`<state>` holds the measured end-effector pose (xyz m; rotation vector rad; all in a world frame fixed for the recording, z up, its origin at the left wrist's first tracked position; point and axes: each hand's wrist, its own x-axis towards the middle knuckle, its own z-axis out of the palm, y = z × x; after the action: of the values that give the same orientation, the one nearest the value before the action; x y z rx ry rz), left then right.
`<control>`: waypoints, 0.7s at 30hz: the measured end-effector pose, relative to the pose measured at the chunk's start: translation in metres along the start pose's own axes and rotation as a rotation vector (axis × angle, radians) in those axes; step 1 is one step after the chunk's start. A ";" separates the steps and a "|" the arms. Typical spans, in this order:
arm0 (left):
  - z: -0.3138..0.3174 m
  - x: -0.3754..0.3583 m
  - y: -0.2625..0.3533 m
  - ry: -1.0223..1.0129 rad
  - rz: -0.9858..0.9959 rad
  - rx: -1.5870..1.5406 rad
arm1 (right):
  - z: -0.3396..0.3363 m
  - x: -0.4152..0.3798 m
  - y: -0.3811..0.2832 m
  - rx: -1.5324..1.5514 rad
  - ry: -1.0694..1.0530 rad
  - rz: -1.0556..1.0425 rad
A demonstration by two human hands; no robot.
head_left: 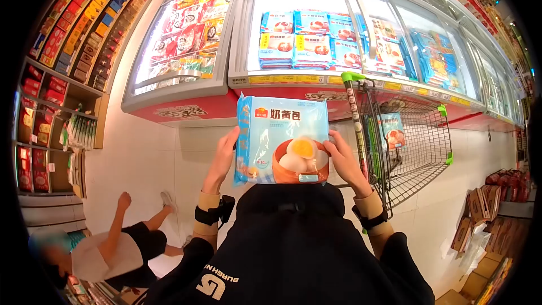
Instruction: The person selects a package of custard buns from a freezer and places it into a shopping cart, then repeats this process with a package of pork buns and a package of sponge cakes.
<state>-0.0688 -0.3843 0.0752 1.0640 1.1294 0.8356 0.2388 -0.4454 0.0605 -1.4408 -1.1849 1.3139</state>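
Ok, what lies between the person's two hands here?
In the head view, a light-blue food packet fills the stretch between the left hand and the right hand, each gripping one side.

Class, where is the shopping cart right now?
In the head view, the shopping cart stands just right of the right hand, in front of the freezer row.

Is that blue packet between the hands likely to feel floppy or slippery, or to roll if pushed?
The blue packet is probably fairly firm, as it spans the left hand and right hand without visible sagging. Its surface looks glossy, so it may be slightly slippery. Being broad and boxy, it seems unlikely to roll.
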 end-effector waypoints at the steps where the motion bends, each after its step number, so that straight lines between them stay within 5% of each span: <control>1: 0.000 -0.006 -0.001 0.011 0.020 0.036 | 0.002 -0.005 0.002 -0.004 0.008 -0.008; 21: 0.026 -0.189 -0.096 0.085 -0.071 -0.076 | 0.024 -0.190 0.038 -0.143 -0.087 0.000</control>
<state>-0.0896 -0.5942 0.0402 0.9277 1.1904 0.8674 0.2178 -0.6396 0.0605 -1.4970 -1.3596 1.3263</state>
